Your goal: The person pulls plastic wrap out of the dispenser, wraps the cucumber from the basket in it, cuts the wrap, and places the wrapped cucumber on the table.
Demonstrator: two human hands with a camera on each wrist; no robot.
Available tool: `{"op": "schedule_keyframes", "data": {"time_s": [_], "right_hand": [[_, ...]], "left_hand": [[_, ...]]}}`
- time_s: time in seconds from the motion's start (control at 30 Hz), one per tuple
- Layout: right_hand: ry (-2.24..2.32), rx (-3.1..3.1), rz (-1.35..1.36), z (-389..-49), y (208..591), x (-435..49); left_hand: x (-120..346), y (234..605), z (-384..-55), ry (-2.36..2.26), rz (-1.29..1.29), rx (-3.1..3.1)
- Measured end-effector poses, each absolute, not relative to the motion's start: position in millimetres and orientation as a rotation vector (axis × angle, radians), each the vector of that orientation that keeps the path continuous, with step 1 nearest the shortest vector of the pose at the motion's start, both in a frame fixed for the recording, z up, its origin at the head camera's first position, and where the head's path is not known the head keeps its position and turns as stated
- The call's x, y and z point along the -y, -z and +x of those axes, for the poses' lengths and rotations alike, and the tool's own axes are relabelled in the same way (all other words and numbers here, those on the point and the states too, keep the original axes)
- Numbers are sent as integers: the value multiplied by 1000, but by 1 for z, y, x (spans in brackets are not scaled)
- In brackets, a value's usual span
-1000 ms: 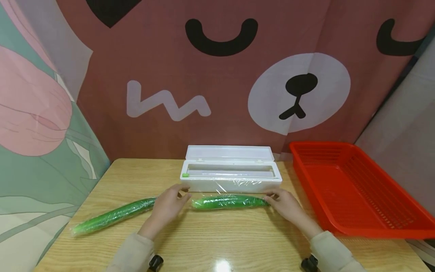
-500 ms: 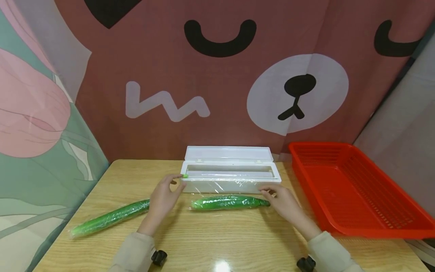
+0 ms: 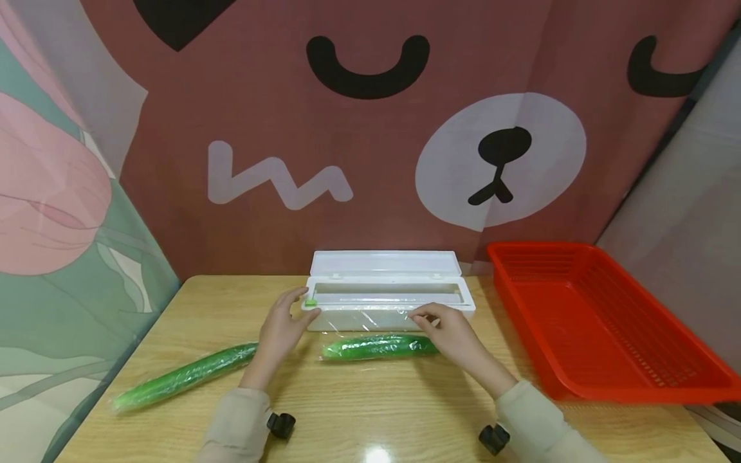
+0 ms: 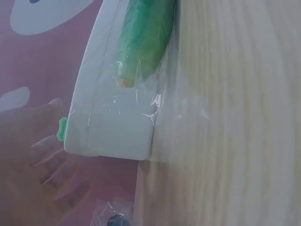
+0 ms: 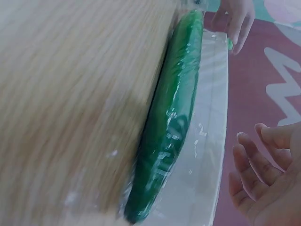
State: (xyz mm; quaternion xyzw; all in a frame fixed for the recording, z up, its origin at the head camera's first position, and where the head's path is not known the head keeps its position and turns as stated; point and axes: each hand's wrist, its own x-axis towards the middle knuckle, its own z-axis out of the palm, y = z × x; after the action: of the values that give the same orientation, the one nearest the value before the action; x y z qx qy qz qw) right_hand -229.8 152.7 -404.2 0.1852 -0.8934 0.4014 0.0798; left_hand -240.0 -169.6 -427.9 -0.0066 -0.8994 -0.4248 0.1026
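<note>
A long white cling film dispenser [image 3: 388,319] stands on the table with its lid up and a green slide cutter [image 3: 311,302] at its left end. Clear film hangs over its front onto a cucumber [image 3: 376,347] wrapped in film. My left hand [image 3: 282,328] is at the dispenser's left end, thumb and fingers spread about the corner by the cutter. Over the right part of the front edge is my right hand [image 3: 448,331], fingers loosely bent, nothing seen between them in the right wrist view. It hides the cucumber's right end in the head view.
A second wrapped cucumber [image 3: 185,378] lies at the left, its far end behind the left forearm. A red plastic basket [image 3: 556,360] stands on the right. Behind the wooden table [image 3: 370,411] hangs a printed curtain [image 3: 260,231].
My left hand has risen from the film edge to the dispenser's corner near the cutter. My right hand has left the cucumber's right end and moved left along the dispenser's front edge.
</note>
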Motion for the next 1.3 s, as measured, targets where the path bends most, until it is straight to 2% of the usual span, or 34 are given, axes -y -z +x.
{"op": "schedule_keyframes", "data": {"time_s": [0.43, 0.73, 1.3], "right_hand": [[-1221, 2668, 697, -239, 388, -114], [-1227, 2662, 850, -254, 377, -77], [-1135, 2703, 921, -279, 386, -8]], "left_hand": [[172, 433, -246, 1326, 9, 2660], [176, 437, -251, 1285, -72, 2695], [183, 445, -258, 1335, -226, 2684]]}}
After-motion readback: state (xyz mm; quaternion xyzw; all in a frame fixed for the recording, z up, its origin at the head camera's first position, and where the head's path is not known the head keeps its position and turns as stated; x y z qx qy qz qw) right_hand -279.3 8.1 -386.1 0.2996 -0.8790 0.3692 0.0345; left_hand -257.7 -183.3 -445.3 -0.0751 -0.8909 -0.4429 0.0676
